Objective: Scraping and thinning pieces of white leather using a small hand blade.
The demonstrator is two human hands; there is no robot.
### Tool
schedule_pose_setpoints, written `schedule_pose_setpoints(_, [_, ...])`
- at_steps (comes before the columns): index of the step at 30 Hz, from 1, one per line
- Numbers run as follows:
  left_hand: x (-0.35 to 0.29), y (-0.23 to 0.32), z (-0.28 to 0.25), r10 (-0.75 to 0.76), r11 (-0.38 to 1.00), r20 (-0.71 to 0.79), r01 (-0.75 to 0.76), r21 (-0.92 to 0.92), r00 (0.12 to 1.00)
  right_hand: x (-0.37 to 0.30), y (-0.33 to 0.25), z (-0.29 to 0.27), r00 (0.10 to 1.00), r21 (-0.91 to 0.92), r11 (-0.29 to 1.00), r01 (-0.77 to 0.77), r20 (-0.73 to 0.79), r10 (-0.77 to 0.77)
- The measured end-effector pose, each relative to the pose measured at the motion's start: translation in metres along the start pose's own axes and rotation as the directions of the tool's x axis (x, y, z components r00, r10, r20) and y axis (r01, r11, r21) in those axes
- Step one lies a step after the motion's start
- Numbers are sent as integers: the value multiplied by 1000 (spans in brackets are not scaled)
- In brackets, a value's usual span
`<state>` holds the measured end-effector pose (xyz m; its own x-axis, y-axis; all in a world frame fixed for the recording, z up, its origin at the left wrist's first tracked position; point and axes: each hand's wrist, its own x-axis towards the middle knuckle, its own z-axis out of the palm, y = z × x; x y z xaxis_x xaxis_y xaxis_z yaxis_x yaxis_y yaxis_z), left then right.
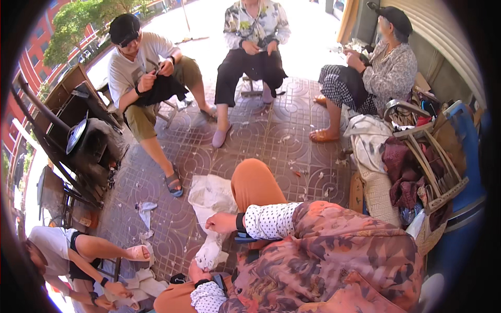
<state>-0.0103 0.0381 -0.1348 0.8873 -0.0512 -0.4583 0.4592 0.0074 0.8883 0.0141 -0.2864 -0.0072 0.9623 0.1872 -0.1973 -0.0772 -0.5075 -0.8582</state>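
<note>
Head view. White cloth (210, 194): one, between the knees. Left hand (198, 273): clamped on its gathered end. Right hand (223, 223): apart from left, fingers curled, grip unclear. Handling: cloth best kept taut, unbunched.

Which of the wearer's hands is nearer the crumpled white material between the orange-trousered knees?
Left. The left hand is at the lower end of the crumpled white material, holding it; the right hand is farther off, above it in the picture.
</note>
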Motion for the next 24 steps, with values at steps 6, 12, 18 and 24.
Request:
schedule_pose_setpoints(6, [3,-17,-18,-128,984,4,127,-120,992,20,-49,-172,973,704,710,-25,-146,179])
schedule_pose_setpoints(12, [8,-9,-2,313,910,82,-323,260,946,0,22,-408,592,305,940,150,-790,162])
schedule_pose_setpoints(18, [-3,20,14,-324,920,-57,301,-252,944,10,17,-401,730,576,814,81,-590,345])
schedule_pose_setpoints(24, [-16,25,17,-347,913,-144,299,-276,927,34,16,-192,920,-553,825,-117,-374,-120])
